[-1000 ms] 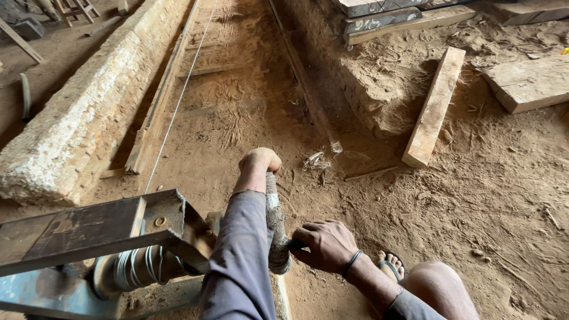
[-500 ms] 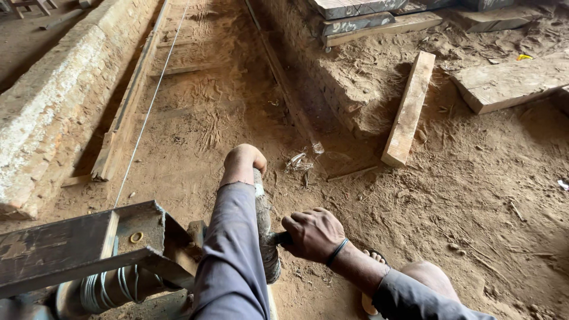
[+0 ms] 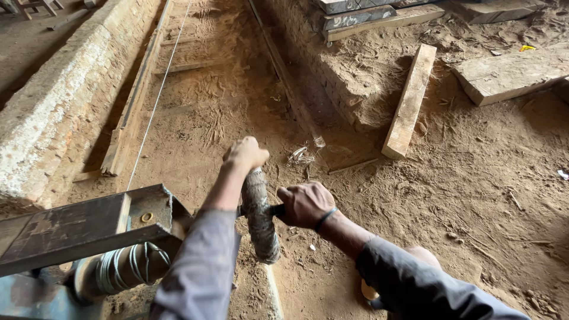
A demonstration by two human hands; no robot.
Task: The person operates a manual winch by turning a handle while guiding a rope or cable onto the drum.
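My left hand is closed over the top rim of a worn grey crank wheel that stands on edge low in the middle of the head view. My right hand grips a short dark handle sticking out of the wheel's right side. Both arms wear grey sleeves, and a dark band sits on the right wrist. The wheel belongs to a rusty metal frame at the lower left, with a drum wound with steel cable under it.
A thin taut cable runs from the frame up a sawdust-covered trench between a rough stone wall on the left and a timber rail. Loose planks and a thick slab lie on the right. My knee and sandalled foot are below.
The view has shifted slightly, with the frame and hands sitting a little more to the right. Both hands stay on the wheel; the right hand's handle has moved slightly.
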